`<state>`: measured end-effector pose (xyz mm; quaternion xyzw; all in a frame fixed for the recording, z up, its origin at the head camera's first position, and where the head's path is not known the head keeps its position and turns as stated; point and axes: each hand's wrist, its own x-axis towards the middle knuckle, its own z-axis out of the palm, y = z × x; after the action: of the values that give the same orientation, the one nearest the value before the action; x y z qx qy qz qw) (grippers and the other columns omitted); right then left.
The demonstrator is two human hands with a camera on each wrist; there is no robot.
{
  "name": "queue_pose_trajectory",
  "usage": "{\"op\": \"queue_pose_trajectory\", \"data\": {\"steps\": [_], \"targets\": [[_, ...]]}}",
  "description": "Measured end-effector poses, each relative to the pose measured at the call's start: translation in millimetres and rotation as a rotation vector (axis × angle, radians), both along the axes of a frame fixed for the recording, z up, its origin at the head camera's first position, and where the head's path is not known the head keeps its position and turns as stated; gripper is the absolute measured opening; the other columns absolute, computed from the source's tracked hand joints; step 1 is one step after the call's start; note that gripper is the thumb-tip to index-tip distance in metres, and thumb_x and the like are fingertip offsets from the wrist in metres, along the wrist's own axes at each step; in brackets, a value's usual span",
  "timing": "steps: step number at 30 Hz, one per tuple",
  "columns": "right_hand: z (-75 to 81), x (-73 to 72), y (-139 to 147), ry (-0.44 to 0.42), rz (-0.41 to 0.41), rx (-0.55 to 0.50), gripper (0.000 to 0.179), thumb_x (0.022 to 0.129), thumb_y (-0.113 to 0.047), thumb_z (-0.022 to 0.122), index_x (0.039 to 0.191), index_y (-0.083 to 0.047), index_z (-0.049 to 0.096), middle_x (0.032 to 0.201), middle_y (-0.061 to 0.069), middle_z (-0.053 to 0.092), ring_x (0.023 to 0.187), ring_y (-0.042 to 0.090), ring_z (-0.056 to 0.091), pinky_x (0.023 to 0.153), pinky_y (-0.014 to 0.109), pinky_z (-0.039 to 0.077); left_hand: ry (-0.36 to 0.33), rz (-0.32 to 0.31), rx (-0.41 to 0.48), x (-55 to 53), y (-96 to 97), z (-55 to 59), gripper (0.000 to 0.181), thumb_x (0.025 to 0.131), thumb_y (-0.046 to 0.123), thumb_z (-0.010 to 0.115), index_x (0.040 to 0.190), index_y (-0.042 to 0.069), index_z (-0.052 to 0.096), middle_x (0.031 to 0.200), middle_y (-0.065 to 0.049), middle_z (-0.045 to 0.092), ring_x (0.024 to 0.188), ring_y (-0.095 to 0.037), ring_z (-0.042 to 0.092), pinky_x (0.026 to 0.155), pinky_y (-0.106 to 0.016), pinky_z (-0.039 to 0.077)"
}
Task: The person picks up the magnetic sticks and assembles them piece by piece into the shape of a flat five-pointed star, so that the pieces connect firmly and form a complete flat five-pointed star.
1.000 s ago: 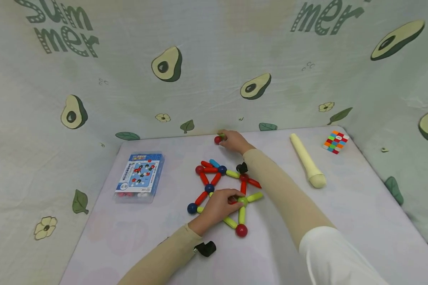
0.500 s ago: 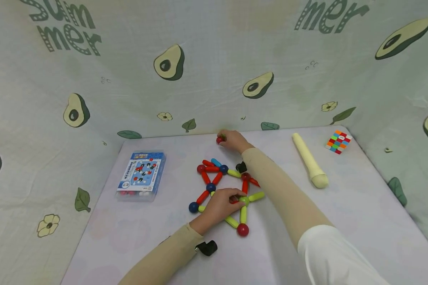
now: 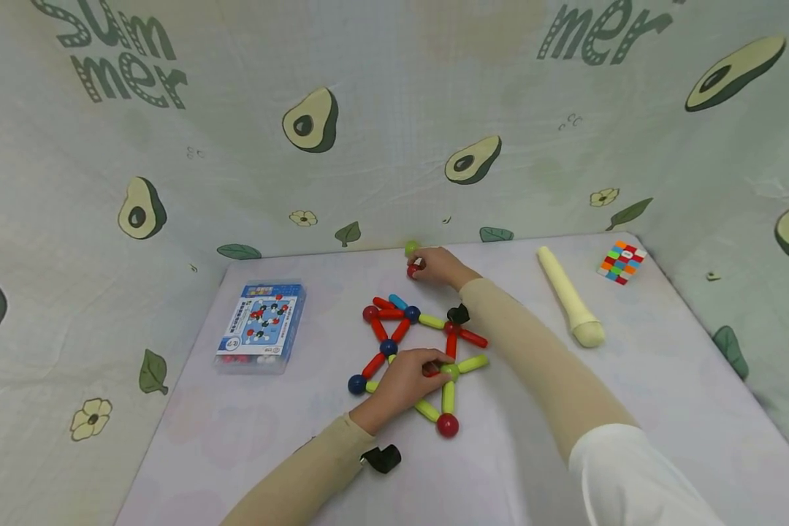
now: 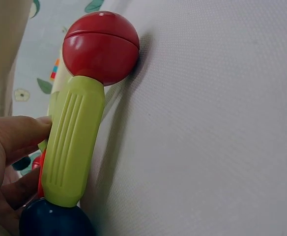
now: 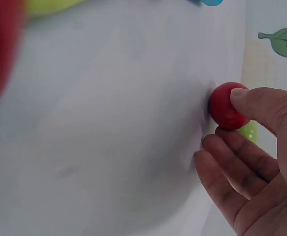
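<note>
My left hand [image 3: 404,376] holds a flat magnetic ball-and-rod figure [image 3: 372,366] at its green ball [image 3: 451,371], thumb and index finger on either side. Red, navy and green balls join red, yellow-green and blue rods in this figure. In the left wrist view, a yellow-green rod [image 4: 74,142] links a red ball [image 4: 101,46] to a navy ball [image 4: 55,221]. At the back of the table my right hand [image 3: 442,266] pinches a loose red ball [image 5: 227,105] between thumb and index finger. Just behind it lies a loose green ball [image 3: 412,248], partly hidden in the right wrist view.
A clear-sided box with a blue molecule picture [image 3: 261,321] lies at the left. To the right are a pale yellow club-shaped stick [image 3: 568,296] and a patterned cube [image 3: 621,263]. A cloth printed with avocados [image 3: 309,120] hangs behind the table's back edge.
The right hand has drawn the red ball slightly toward the person and to the right, leaving the green ball behind at the back edge. The left hand and figure stay in place.
</note>
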<state>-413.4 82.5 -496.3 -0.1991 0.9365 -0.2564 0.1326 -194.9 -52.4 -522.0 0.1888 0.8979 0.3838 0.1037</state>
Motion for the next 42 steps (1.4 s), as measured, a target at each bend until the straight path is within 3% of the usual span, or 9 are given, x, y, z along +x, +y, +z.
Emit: {"op": "queue_pose_trajectory", "data": {"steps": [13,24,42], "targets": [[2.2,30.9,50.6,-0.056,0.006,-0.026,0.032,0.098,-0.020,0.069,0.130,-0.012,0.066,0.117,0.012,0.066,0.104,0.027,0.058,0.094,0.041,0.051,-0.009,0.025,-0.023,2.2,2.3,3.2,0.027,0.090,0.026,0.080,0.117,0.024,0.076,0.094,0.014,0.066,0.080,-0.005,0.056,0.070,-0.018,0.050],[0.7,64.9,89.0,-0.074,-0.011,-0.057,0.030,0.097,-0.017,0.071,0.126,-0.012,0.067,0.114,0.011,0.068,0.103,0.025,0.060,0.091,0.040,0.051,-0.009,0.022,0.006,3.4,2.6,-1.9,0.028,0.090,0.026,0.080,0.117,0.024,0.076,0.094,0.014,0.066,0.082,-0.005,0.057,0.071,-0.019,0.051],[-7.3,120.7,134.4,0.017,0.006,-0.123,0.028,0.093,-0.013,0.074,0.120,-0.010,0.069,0.106,0.006,0.070,0.098,0.023,0.064,0.088,0.042,0.055,-0.014,0.025,-0.008,3.8,3.9,0.6,0.028,0.090,0.026,0.080,0.118,0.024,0.075,0.093,0.014,0.066,0.081,-0.005,0.057,0.071,-0.018,0.051]]}}
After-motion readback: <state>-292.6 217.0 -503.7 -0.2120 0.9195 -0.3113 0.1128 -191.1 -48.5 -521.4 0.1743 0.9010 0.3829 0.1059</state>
